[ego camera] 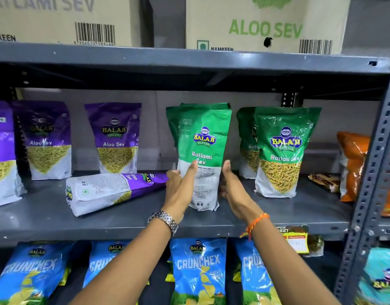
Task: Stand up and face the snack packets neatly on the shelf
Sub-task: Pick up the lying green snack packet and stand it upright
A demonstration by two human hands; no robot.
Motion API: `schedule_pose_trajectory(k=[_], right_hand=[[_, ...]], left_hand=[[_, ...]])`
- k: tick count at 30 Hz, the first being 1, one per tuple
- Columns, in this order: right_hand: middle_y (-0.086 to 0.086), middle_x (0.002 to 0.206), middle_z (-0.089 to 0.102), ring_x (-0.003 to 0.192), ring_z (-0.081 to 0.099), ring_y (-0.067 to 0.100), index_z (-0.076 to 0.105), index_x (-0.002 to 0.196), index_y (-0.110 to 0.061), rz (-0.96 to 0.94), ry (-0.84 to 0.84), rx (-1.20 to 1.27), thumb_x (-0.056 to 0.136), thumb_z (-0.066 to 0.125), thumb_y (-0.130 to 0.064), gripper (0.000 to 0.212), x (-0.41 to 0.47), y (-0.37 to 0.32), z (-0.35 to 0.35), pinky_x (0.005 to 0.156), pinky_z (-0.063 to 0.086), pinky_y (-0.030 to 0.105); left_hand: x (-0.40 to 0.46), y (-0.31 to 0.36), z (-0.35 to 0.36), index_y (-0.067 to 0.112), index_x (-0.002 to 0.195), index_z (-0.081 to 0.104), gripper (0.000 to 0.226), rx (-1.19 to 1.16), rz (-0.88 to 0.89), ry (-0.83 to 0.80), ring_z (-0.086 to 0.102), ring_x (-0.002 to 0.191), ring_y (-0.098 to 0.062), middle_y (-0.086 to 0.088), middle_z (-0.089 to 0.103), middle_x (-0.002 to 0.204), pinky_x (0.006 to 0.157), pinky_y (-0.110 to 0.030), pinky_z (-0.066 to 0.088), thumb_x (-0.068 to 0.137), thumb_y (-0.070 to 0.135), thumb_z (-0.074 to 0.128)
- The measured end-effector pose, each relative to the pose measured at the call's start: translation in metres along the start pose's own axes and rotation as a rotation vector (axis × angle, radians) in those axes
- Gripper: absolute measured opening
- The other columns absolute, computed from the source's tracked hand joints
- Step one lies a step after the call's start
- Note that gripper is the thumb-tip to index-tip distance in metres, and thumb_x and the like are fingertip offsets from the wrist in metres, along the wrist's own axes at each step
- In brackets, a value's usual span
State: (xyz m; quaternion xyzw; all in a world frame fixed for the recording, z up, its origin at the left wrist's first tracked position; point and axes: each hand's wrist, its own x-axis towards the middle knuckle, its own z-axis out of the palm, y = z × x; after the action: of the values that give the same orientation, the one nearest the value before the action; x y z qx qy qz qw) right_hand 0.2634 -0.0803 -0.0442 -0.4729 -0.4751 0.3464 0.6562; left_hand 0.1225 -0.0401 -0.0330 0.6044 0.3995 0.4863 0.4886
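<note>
A grey metal shelf [299, 216] carries upright purple Aloo Sev and green Ratlami Sev packets, all faces forward. Both hands steady one Ratlami Sev packet [202, 150] near the shelf's front edge: the left hand [180, 190] grips its lower left side, while the right hand [231, 188] lies open, pressed along its right edge, likely to square it upright. One Aloo Sev packet [110, 192] lies toppled just left, not yet stood up.
</note>
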Motion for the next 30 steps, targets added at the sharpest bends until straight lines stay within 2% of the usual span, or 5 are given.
schedule_pose_trajectory(k=[2,5,13,19,30], right_hand=[[-0.015,0.101,0.077,0.088,0.072,0.007,0.074,0.101,-0.031,-0.033,0.084,-0.002,0.101,0.038,-0.056,0.044,-0.005,0.01,0.009,0.082,0.054,0.024],[0.007,0.101,0.068,0.075,0.06,0.016,0.064,0.101,-0.025,-0.033,0.177,-0.101,0.098,0.058,-0.024,0.007,-0.007,0.021,0.012,0.074,0.051,0.034],[0.013,0.143,0.045,0.127,0.049,0.026,0.027,0.152,-0.013,0.087,0.083,-0.346,0.066,0.09,-0.001,0.107,0.03,0.003,-0.047,0.103,0.047,0.038],[0.016,0.125,0.06,0.115,0.062,0.027,0.023,0.154,-0.01,0.122,-0.18,-0.214,0.07,0.073,0.025,0.104,0.052,0.004,-0.042,0.1,0.054,0.047],[-0.003,0.112,0.067,0.111,0.067,0.021,0.047,0.118,-0.021,-0.03,0.182,-0.318,0.026,0.097,-0.038,0.106,0.031,0.025,-0.019,0.101,0.056,0.045]], left_hand=[[0.008,0.005,-0.002,0.014,0.137,0.055,0.112,-0.092,-0.011,-0.143,0.061,0.127,-0.03,-0.01,0.064,0.137,0.112,-0.048,0.044,0.057,0.093,0.054],[0.023,0.01,-0.007,0.014,0.129,0.067,0.078,-0.312,-0.045,-0.375,0.069,0.118,-0.031,-0.014,0.073,0.125,0.105,-0.046,0.052,0.081,0.074,0.052],[0.027,0.02,-0.021,0.02,0.118,0.072,0.057,-0.289,0.197,-0.136,0.075,0.092,-0.004,0.009,0.08,0.107,0.074,-0.019,0.055,0.079,0.06,0.064],[0.027,0.025,0.004,0.01,0.123,0.065,0.069,-0.093,0.199,-0.027,0.074,0.104,-0.026,-0.009,0.077,0.117,0.092,-0.041,0.059,0.061,0.023,0.092],[0.066,0.006,-0.012,0.001,0.138,0.052,0.051,-0.134,0.124,-0.208,0.066,0.115,-0.025,-0.011,0.069,0.124,0.085,-0.026,0.057,0.09,0.006,0.068]])
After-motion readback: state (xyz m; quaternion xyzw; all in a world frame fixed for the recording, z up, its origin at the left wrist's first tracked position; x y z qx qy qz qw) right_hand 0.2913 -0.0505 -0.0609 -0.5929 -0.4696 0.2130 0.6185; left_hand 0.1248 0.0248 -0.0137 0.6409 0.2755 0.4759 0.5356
